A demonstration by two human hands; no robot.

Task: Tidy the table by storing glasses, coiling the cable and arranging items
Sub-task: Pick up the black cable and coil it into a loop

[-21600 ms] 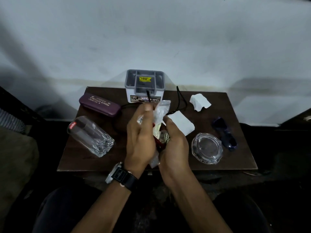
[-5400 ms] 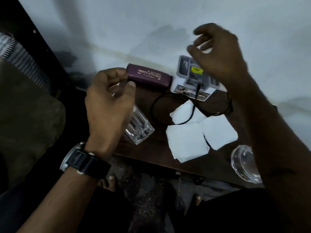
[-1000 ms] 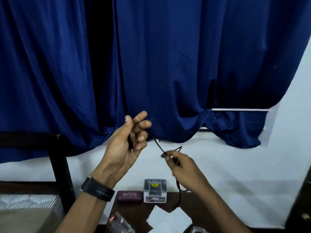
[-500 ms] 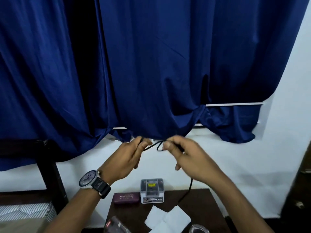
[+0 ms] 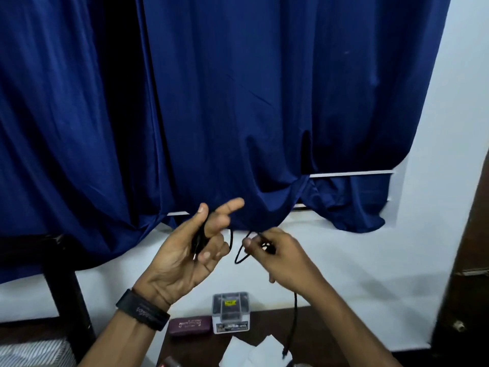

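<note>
Gripping black cable (image 5: 239, 254) in both raised hands: left hand (image 5: 185, 258) palm-up, one end under thumb, index straight; right hand (image 5: 280, 260) pinching a loop just beside it, rest trailing under right wrist to table (image 5: 312, 327). Blue curtain (image 5: 238, 102) behind. Below hands: glasses case (image 5: 189, 325), clear box (image 5: 230, 312), white papers (image 5: 264, 350) partly cut off. Hands farther apart than half a second ago.

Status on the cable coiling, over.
Left hand holds one cable end, right hand pinches a loop. Cable raised above table, tail hanging. Nothing blocking the hands.
</note>
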